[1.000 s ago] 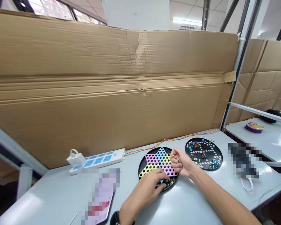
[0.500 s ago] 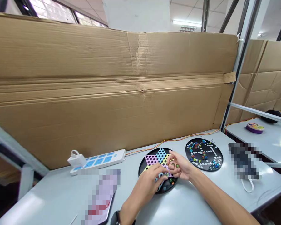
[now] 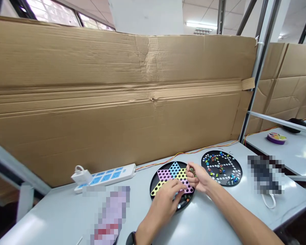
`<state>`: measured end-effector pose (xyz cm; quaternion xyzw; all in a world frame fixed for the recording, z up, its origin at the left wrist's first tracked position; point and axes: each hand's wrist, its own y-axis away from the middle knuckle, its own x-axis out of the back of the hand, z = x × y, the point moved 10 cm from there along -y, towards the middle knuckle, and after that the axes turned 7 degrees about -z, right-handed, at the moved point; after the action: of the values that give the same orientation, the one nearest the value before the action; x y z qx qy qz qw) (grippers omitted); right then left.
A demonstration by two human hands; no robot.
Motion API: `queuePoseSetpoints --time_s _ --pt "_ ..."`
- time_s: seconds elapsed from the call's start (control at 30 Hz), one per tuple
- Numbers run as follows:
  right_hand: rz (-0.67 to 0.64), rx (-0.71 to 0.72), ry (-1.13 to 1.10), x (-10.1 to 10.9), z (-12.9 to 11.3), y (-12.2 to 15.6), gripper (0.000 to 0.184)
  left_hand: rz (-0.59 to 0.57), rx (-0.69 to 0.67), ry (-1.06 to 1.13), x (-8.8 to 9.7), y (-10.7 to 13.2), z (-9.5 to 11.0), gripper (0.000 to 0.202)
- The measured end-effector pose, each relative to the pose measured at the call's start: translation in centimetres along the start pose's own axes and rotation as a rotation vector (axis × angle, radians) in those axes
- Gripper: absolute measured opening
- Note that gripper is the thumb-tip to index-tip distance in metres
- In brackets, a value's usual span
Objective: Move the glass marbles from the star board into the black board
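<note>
A round black Chinese checkers board (image 3: pixel 153 180) with a star of pink, blue and yellow holed points lies on the table. Over its near part, my left hand (image 3: pixel 165 195) has fingers curled down and the thumb close to them; anything pinched there is too small to make out. My right hand (image 3: pixel 199 177) is just above the board's right edge, its fingers curled around several small greenish marbles (image 3: pixel 193 171). Small dark and orange marbles (image 3: pixel 186 198) lie at the board's near rim, partly behind my left hand.
A second round black board (image 3: pixel 226 166) carries many coloured marbles on the right. A white power strip (image 3: pixel 109 177) with a plug stands at left, near a blurred pinkish item (image 3: pixel 109 214). Cardboard (image 3: pixel 117 102) walls the back. A blurred dark object (image 3: pixel 264 175) lies at right.
My right hand has shifted slightly right and turned, its fingers closing more over the marbles. My left hand has moved slightly over the board, and more of the pink and yellow points shows.
</note>
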<state>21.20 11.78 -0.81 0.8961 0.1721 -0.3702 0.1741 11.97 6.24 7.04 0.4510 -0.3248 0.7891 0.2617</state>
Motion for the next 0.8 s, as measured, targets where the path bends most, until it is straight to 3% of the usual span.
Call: queuePoseSetpoints --time_s 0.1,0.2,0.43,0.8 --pt "0.049 0.055 -0.060 0.6 -1.5 0.5 0.037 -0.210 -0.052 -0.060 -3.2 0.2 0.7 0.039" --pt "0.030 0.046 -0.065 0.4 -1.5 0.4 0.039 -0.302 -0.021 -0.157 -4.7 0.1 0.6 0.052" --pt "-0.014 0.017 -0.018 0.0 -0.5 0.2 0.041 -0.392 0.152 -0.272 -3.9 -0.3 -0.4 0.046" --pt "0.000 0.032 -0.011 0.1 -0.8 0.1 0.040 -0.408 0.103 -0.311 -4.5 -0.4 -0.3 0.035"
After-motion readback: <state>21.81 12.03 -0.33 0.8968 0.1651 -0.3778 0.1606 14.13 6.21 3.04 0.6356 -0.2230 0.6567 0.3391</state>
